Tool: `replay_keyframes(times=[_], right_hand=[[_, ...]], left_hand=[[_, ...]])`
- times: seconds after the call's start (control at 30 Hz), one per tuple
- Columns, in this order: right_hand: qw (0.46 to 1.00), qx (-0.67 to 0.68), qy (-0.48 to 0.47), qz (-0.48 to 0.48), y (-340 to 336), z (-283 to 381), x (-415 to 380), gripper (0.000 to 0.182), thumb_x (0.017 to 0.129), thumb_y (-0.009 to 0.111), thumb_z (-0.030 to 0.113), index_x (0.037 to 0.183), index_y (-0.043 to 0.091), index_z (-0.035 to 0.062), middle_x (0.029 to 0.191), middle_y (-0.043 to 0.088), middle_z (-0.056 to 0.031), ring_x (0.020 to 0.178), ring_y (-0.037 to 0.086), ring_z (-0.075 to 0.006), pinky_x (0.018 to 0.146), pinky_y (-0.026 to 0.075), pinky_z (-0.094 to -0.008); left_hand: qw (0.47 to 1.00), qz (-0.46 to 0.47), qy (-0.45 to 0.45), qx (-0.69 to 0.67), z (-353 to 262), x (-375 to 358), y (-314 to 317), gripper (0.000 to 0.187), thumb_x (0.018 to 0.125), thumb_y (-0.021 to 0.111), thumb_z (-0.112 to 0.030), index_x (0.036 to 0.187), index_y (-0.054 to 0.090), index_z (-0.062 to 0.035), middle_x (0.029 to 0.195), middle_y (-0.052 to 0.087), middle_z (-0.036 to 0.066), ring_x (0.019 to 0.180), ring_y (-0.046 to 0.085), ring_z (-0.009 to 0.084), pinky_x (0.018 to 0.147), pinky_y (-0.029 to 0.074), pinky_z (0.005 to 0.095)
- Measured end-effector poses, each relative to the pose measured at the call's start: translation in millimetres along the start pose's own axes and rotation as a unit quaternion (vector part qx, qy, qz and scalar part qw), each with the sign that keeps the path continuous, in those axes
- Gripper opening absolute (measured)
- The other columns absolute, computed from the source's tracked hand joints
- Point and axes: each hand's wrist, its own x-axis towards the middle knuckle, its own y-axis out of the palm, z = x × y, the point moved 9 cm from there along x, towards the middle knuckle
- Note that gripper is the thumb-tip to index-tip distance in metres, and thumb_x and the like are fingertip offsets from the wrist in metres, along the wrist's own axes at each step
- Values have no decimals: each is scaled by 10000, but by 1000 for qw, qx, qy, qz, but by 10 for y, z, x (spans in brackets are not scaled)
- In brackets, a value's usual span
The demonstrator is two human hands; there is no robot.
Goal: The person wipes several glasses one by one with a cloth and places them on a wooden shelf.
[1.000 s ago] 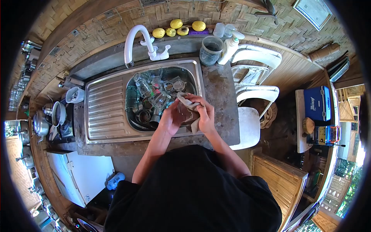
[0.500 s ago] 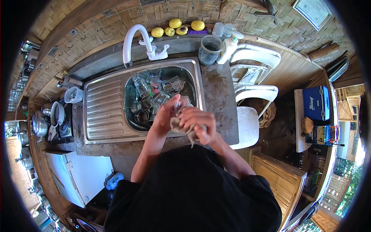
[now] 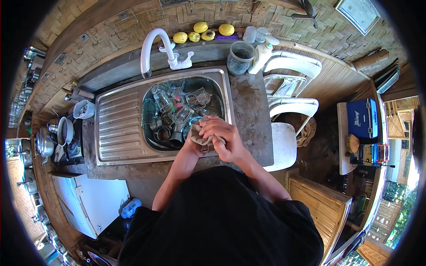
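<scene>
Over the sink's front edge, my left hand (image 3: 191, 150) is closed around a clear drinking glass (image 3: 204, 150), of which only a small part shows. My right hand (image 3: 225, 138) grips a greyish-beige cloth (image 3: 199, 134) and presses it over the glass. Its fingers are bent across the cloth, and the two hands meet there. Just beyond them, the steel sink (image 3: 225, 88) holds several clear glasses (image 3: 163, 101) and mugs, piled together. A dark metal cup (image 3: 176, 139) lies near the basin's front.
A white faucet (image 3: 155, 35) arches behind the basin, left of several yellow fruits (image 3: 200, 27). On the right of the counter (image 3: 250, 111) are a dark tub (image 3: 241, 57) and a white pump bottle (image 3: 262, 57). White chairs (image 3: 284, 133) stand beyond the counter's right edge.
Both hands have shifted slightly left. The right hand has turned and now covers the glass with the cloth; the glass's clear end, visible before, is mostly hidden.
</scene>
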Motion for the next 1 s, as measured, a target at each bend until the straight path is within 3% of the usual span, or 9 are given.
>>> replay_keyframes(times=[0.07, 0.2, 0.33, 0.4, 0.57, 0.7, 0.77, 0.9, 1.0], right_hand=[[999, -8, -46, 18, 27, 154, 45, 141, 734, 510, 56, 771, 633, -2, 858, 705, -135, 931, 692, -344, 1015, 480, -493], [992, 63, -92, 62, 101, 402, 3, 148, 719, 517, 86, 740, 634, -1, 776, 686, -119, 848, 697, -341, 919, 531, -482], [993, 75, -92, -28, -82, 270, -21, 233, 828, 509, 148, 776, 654, -27, 808, 703, -155, 855, 703, -354, 898, 530, -487], [990, 94, -63, -85, -160, 163, -21, 283, 870, 496, 174, 777, 650, -45, 823, 706, -179, 863, 703, -360, 909, 526, -488], [948, 246, 29, -198, -305, -231, -249, 349, 924, 446, 194, 890, 629, -102, 947, 708, -245, 988, 690, -362, 966, 504, -501], [898, 302, 211, -241, -336, -625, -321, 368, 911, 388, 165, 996, 620, -107, 1097, 696, -251, 1081, 669, -336, 1006, 488, -434], [922, 245, 206, -216, -324, -585, -208, 383, 897, 388, 150, 1015, 646, -107, 1140, 696, -235, 1150, 644, -323, 1047, 455, -406], [969, 158, 136, -134, -188, -471, 16, 344, 873, 417, 97, 1009, 671, -91, 1129, 711, -191, 1182, 624, -323, 1098, 416, -428], [987, 109, 101, -56, -2, -402, 80, 279, 847, 434, 39, 953, 673, -60, 1040, 715, -185, 1154, 637, -352, 1119, 406, -462]], left_hand=[[999, -38, -1, -21, -8, -8, -50, 415, 1034, 445, -491, 1122, 620, -124, 913, 644, 48, 818, 655, 230, 765, 567, 379], [973, -170, 52, 145, -432, 65, -107, 502, 1036, 443, -535, 1114, 644, -82, 862, 652, 41, 753, 615, 212, 763, 535, 388], [976, -114, 48, 180, -583, 9, -13, 576, 1043, 430, -551, 1198, 625, -32, 985, 691, 97, 889, 657, 244, 844, 535, 398], [964, -123, 62, 227, -523, -56, 151, 608, 1057, 410, -543, 1265, 607, -6, 1094, 703, 133, 1006, 669, 261, 922, 529, 399], [953, -157, 99, 238, -503, -130, 252, 524, 1008, 558, -525, 1232, 636, -57, 1082, 716, 98, 968, 693, 242, 861, 559, 358], [952, -145, 68, 260, -420, -124, 110, 594, 928, 617, -635, 1197, 656, -107, 1110, 713, 67, 1000, 692, 215, 878, 557, 358], [940, -189, 73, 274, -326, -197, 244, 568, 970, 554, -627, 1187, 658, -113, 1142, 714, 66, 1041, 689, 223, 911, 557, 410], [946, -199, 60, 250, -239, -68, 60, 696, 924, 486, -755, 1257, 622, -159, 1150, 705, 57, 1052, 689, 228, 939, 551, 425], [972, -143, 72, 171, -270, -58, -6, 678, 910, 475, -772, 1188, 619, -171, 1097, 702, 82, 1013, 703, 243, 883, 579, 435]])
